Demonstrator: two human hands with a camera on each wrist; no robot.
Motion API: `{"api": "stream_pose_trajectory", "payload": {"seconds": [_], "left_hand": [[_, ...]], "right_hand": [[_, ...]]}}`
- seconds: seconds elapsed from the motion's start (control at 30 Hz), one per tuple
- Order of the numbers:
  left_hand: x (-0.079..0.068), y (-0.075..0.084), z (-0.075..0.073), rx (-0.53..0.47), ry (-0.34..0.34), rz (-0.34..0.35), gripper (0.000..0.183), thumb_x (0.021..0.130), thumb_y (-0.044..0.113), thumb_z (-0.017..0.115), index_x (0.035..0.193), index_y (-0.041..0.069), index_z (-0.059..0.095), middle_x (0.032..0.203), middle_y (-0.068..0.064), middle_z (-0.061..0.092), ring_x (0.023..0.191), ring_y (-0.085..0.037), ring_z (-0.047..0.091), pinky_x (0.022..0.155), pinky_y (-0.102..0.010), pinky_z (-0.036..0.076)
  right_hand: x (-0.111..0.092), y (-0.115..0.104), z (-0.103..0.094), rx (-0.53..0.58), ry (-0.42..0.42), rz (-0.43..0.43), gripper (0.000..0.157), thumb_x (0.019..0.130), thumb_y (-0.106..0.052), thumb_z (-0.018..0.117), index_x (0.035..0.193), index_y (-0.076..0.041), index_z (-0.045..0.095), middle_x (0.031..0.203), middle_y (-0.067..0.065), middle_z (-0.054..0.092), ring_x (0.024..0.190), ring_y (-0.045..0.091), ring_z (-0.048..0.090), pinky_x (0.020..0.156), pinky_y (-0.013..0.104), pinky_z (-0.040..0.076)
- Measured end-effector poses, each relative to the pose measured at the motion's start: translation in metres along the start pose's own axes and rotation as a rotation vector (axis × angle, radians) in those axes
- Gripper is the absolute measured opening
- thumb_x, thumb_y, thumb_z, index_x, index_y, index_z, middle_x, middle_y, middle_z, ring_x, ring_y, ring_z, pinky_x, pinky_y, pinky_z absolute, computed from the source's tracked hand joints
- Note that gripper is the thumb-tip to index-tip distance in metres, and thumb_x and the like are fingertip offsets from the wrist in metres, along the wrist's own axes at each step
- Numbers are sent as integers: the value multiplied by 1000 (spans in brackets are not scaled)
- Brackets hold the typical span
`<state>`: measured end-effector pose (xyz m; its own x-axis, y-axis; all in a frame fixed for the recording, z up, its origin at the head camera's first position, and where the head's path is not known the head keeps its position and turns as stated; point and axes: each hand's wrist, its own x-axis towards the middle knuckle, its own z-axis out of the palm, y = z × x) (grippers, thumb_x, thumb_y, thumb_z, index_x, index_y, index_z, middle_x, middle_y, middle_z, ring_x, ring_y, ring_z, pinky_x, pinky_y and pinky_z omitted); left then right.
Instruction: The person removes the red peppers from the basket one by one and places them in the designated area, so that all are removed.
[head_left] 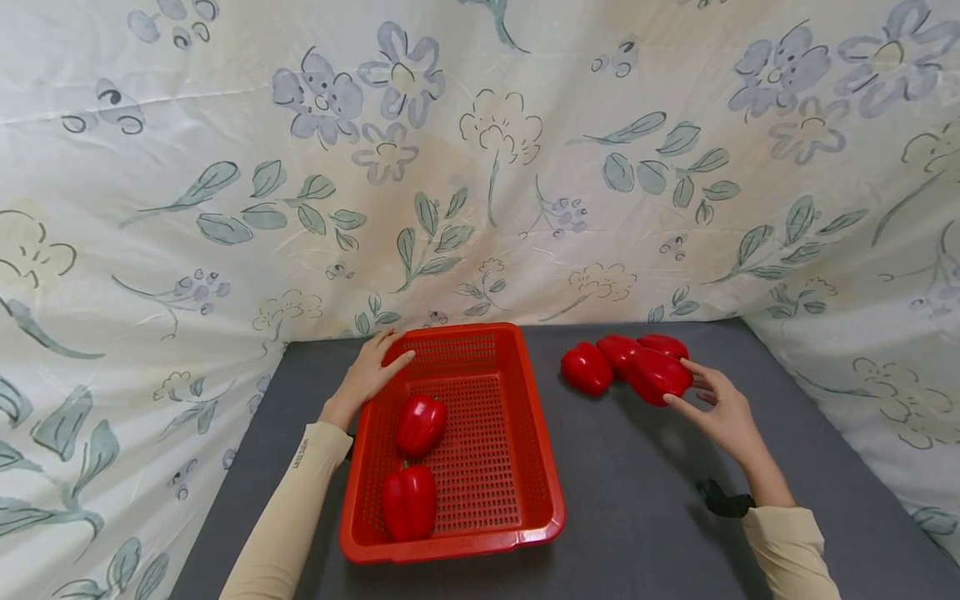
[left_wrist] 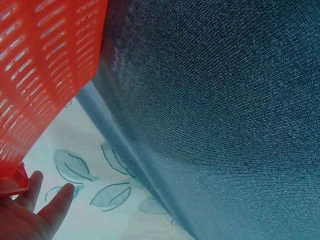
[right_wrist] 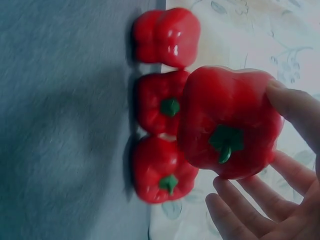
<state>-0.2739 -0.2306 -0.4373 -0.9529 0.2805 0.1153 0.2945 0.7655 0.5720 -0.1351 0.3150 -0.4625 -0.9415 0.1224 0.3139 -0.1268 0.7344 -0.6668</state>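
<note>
Right hand (head_left: 718,410) pinches a glossy red bell pepper (head_left: 658,377), thumb on one side, fingertips on the other, spread about as wide as the fruit; green stem faces the wrist camera. Pepper is on the right side of the table, in front of a row of three more red bell peppers: left one (head_left: 587,369), middle one (head_left: 617,350), right one (head_left: 666,344). It appears raised off the surface, though overlap with the row makes that hard to confirm. Row sits at the table's far edge; two of the three show green stems in the right wrist view.

Left hand (head_left: 370,369) rests on the far left corner of a red perforated plastic basket (head_left: 450,547), fingers loosely extended at the rim, thumb over the inside, no pepper in it. Left wrist view shows two fairly straight fingers past the rim.

Basket holds two red bell peppers along its left side: one about halfway along (head_left: 421,426), the other near the front (head_left: 408,504), just beside each other. Basket stands on a dark gray tablecloth (head_left: 622,508), left of the row. Floral curtain (head_left: 480,250) behind. Beige sleeves (head_left: 791,550) on both arms, black strap (head_left: 725,501) at right wrist.
</note>
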Motion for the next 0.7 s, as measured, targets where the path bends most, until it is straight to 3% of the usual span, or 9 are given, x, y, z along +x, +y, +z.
{"api": "stream_pose_trajectory", "payload": {"seconds": [0.03,0.1,0.2,0.23,0.27,0.3,0.5,0.57,0.7], "left_hand": [[0,0,0,1,-1,-1,69,90,60,42,145,19,33,154,-7,19,140,-32,15,98,-69,24],[0,1,-1,2,-2,-2,69,90,61,41,145,20,33,154,-7,19,140,-32,15,98,-70,24],[0,1,-1,0,-3,-5,68,89,61,41,145,22,33,154,-6,19,140,-32,15,97,-71,23],[0,1,-1,-1,-3,-4,68,89,61,41,145,22,33,154,-6,19,140,-32,15,97,-71,23],[0,1,-1,-2,-2,-2,68,89,61,41,145,22,33,154,-6,19,140,-32,15,97,-71,23],[0,0,-1,-4,0,-1,68,89,61,41,145,22,33,154,-6,19,140,-32,15,97,-70,23],[-1,1,-1,-13,2,-3,70,89,62,42,145,19,34,154,-6,19,140,-32,15,97,-71,23],[-1,1,-1,-8,2,-1,70,89,61,42,145,19,33,154,-7,19,140,-33,15,97,-71,22],[-1,1,-1,0,3,5,70,90,60,42,144,18,34,154,-8,19,140,-33,16,97,-71,23]], "right_hand": [[-1,2,-1,-3,2,6,70,80,-39,71,140,-16,41,127,20,46,106,32,50,83,42,52],[-1,21,0,-38,26,13,69,80,-44,70,140,-27,41,127,15,48,104,27,51,78,38,54],[-3,29,-3,-38,32,45,70,79,-45,69,140,-26,41,128,17,47,106,30,50,80,43,53],[-4,30,-5,-19,19,52,70,80,-42,70,141,-22,41,129,20,45,107,36,49,81,52,50],[-3,42,-3,-43,31,56,70,79,-45,70,140,-26,41,129,17,46,106,33,49,79,47,52],[-4,45,-4,-51,32,72,71,78,-44,71,140,-23,42,129,17,46,106,33,49,79,45,52],[-10,90,0,-111,51,37,71,79,-44,71,141,-25,41,128,19,47,103,35,52,78,53,48],[-15,86,-4,-122,41,53,71,80,-43,70,141,-23,40,128,21,47,103,38,51,78,54,48],[-25,57,-16,-105,10,80,72,81,-40,69,139,-8,41,126,26,44,103,42,48,81,59,45]]}}
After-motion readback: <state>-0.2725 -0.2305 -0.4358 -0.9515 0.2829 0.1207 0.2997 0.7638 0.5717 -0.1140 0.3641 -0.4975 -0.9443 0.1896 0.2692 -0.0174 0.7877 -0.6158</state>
